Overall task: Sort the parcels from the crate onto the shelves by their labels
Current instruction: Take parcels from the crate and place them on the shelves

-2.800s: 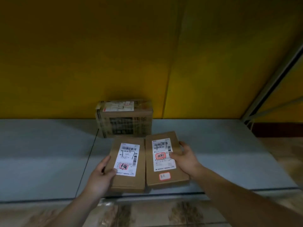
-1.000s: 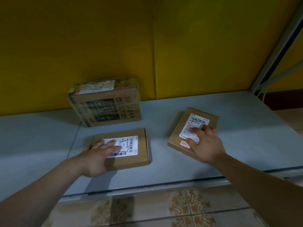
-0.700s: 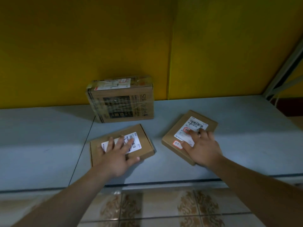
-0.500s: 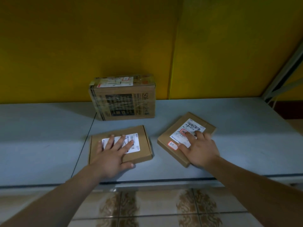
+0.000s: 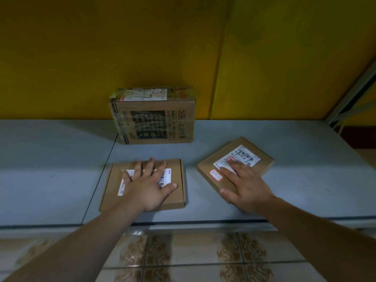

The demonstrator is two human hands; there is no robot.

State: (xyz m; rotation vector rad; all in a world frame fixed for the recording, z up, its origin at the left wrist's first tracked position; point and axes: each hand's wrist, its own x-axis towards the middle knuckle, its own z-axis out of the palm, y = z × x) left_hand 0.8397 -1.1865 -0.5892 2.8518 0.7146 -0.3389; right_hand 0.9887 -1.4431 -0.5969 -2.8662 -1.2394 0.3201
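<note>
Two flat parcels (image 5: 175,176) (image 5: 262,157) lie on the shelf (image 5: 50,169), a hand (image 5: 147,186) (image 5: 247,185) flat on each.

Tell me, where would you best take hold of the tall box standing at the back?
Probably by its two narrow side faces, coming from the front. The tall box stands upright with its back toward the yellow wall, so the rear looks blocked, while both sides are bare.
</note>
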